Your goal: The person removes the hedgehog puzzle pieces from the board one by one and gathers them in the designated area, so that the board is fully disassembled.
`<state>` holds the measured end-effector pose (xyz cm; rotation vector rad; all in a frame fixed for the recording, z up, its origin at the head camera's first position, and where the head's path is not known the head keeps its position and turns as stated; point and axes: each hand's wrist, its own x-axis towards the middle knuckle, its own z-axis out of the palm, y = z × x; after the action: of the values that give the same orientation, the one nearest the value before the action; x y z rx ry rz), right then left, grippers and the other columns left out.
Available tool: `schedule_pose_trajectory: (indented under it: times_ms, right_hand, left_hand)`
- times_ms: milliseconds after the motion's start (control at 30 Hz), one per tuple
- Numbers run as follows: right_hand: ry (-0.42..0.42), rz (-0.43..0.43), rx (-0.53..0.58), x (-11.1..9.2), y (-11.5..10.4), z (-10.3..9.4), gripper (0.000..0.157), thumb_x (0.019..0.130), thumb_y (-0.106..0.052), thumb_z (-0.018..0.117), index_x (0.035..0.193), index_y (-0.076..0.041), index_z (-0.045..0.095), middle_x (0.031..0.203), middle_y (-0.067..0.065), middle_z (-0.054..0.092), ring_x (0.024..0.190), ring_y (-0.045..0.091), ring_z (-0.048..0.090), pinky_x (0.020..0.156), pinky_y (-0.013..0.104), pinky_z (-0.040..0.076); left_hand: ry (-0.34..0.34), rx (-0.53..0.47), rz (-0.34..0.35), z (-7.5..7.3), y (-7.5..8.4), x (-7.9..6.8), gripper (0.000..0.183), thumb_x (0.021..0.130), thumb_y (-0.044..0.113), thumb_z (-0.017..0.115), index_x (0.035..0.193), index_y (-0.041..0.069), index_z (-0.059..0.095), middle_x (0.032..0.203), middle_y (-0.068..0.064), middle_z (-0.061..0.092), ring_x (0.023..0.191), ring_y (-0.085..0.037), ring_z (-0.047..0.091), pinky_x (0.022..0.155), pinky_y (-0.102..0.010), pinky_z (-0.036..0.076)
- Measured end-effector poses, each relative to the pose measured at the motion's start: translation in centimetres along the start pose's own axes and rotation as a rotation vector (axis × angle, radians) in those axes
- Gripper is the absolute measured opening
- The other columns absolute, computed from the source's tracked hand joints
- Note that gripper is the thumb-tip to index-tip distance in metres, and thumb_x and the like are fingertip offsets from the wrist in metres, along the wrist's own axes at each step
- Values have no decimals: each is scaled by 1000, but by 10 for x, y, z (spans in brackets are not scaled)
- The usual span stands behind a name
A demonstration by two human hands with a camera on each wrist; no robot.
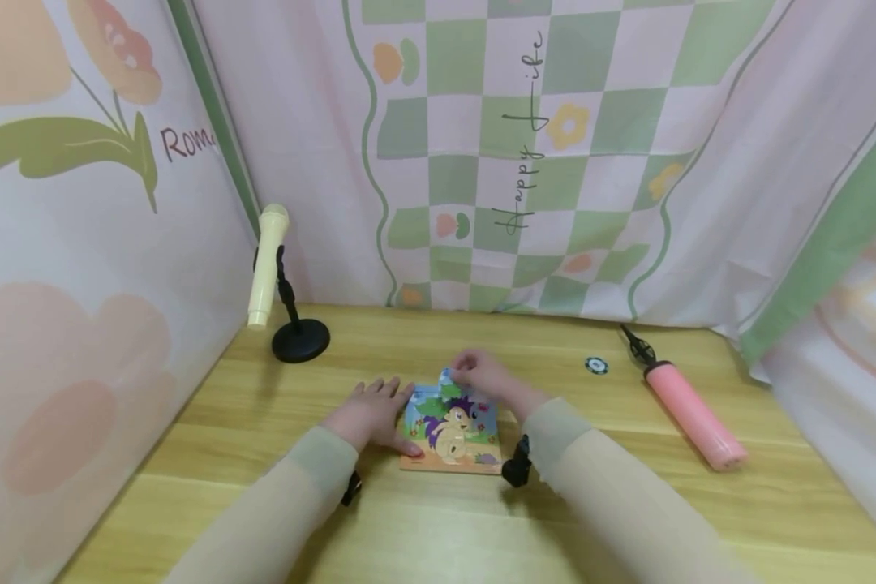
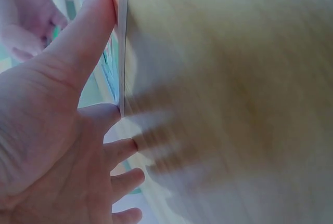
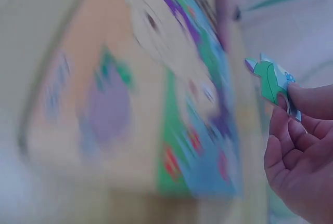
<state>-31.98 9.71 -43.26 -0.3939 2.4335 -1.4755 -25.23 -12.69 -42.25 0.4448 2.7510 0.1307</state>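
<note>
A square jigsaw puzzle (image 1: 453, 466) with a purple-haired cartoon hedgehog lies flat on the wooden table. My left hand (image 1: 368, 414) rests along its left side, fingers spread and fairly straight; in the left wrist view, the thumb (image 2: 86, 34) lies on the puzzle's edge. Above the puzzle's top edge, my right hand (image 1: 485, 375) pinches a puzzle piece (image 3: 270, 81) between thumb and fingers. Green leaf and blue patches show on that piece, which is raised off the board in the right wrist view. The hand partly hides the puzzle's upper right corner.
A cream microphone (image 1: 264, 268) on a black stand (image 1: 301, 339) is at the back left. To the right lie a round dark-rimmed chip (image 1: 596, 366) and a pink hand pump (image 1: 693, 414) with a black nozzle. Patterned curtains (image 1: 453, 186) hang behind the table.
</note>
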Motion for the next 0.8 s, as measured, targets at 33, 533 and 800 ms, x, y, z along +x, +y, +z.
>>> schedule_pose_trajectory:
  times_ms: [33,533,800]
  right_hand:
    - [-1,-10,10,-2,1,-9,10,96,-7,61,102,1,61,93,11,61,85,24,60,81,41,54]
    - [-35,122,-194,-33,54,-102,13,95,-7,63,100,6,65,88,9,62,77,19,56,68,33,49]
    - [0,101,-269,-35,62,-94,10,93,-8,66,97,2,67,87,8,62,77,20,56,67,32,48]
  left_hand:
    - [0,-8,0,0,1,0,116,70,74,70,159,17,22,162,-14,19,147,-38,17,117,-55,9]
    - [-6,-7,-24,2,1,-1,119,68,75,71,159,18,21,162,-14,19,146,-37,18,117,-55,9]
    - [-23,-17,-28,0,4,-1,119,68,75,71,159,18,20,163,-12,17,147,-34,17,118,-53,6]
